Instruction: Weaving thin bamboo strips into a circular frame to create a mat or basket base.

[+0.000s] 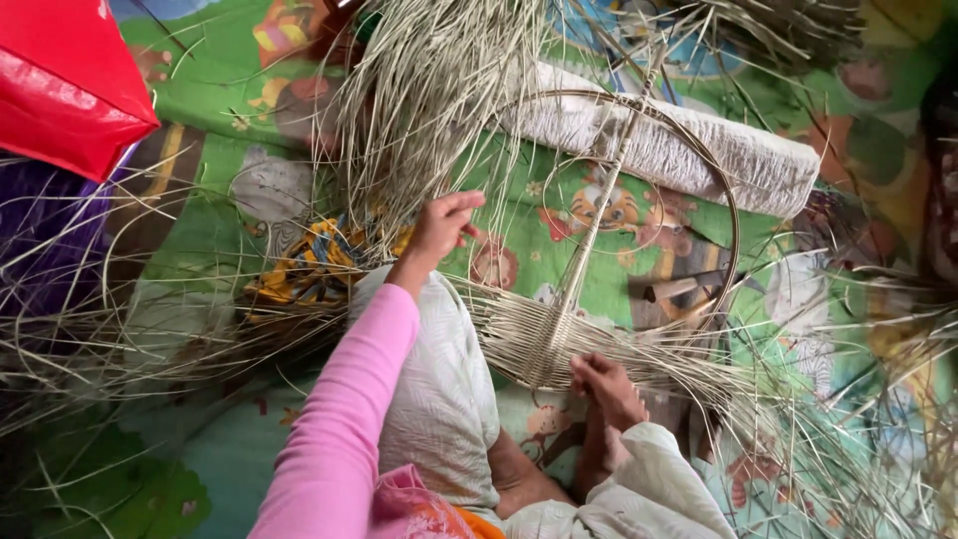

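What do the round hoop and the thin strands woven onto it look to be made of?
The hoop looks like bent cane or split wood: brown, smooth, matte. The strands seem to be dried grass or reed: pale, stiff and fibrous. The left hand pulls one.

A bright mat (pixel 559 215) printed with cartoon animals on green covers the floor. At the far left sits a red plastic bag (pixel 65 85), with dark purple cloth (pixel 45 250) just below it. A rolled pale cloth bundle (pixel 699 150) lies across the far right of the mat. A crumpled yellow and blue patterned cloth (pixel 309 269) rests left of the middle. Right of the middle a small tool with a wooden handle (pixel 684 287) lies on the mat.
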